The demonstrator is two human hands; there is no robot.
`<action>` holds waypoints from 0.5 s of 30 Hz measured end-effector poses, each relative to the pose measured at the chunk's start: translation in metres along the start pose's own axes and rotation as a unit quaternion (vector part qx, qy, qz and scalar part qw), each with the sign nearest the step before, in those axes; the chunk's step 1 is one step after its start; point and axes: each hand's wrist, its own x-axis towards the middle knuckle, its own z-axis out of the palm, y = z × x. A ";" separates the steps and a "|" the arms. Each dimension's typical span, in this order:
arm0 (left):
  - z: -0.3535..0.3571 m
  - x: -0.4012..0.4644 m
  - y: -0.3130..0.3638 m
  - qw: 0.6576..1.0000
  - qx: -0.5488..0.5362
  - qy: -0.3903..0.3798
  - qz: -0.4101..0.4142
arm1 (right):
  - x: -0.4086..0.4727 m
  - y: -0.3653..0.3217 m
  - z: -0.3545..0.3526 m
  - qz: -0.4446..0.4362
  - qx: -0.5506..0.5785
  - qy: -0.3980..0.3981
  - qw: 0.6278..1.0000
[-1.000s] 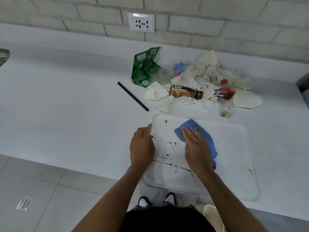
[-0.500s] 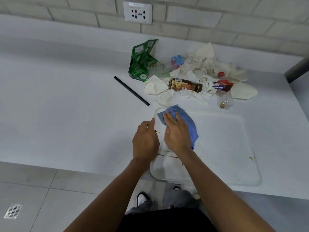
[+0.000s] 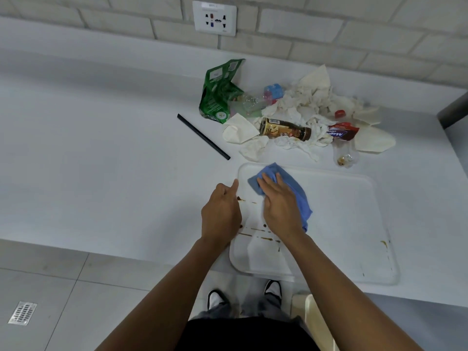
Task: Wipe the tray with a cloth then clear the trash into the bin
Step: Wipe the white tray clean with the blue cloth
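Note:
A white tray lies at the counter's front edge. Brown streaks mark its near left part, and a small smear sits by its right rim. My right hand presses flat on a blue cloth near the tray's far left corner. My left hand holds the tray's left rim, thumb on top and fingers curled. Behind the tray lies trash: a green bag, a brown bottle, crumpled tissues, a red wrapper and a clear bottle.
A black straw lies on the white counter left of the trash. A wall socket is on the brick wall behind. A beige rim, possibly the bin, shows below the counter by my feet. A floor drain is at lower left.
My right hand slid the blue cloth from the tray's middle toward its far left corner. Spots near that corner are gone. My left hand stayed on the left rim.

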 end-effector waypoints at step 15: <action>0.009 -0.002 -0.005 0.998 -0.053 0.018 0.006 | -0.040 0.001 0.018 -0.139 -0.028 -0.068 0.988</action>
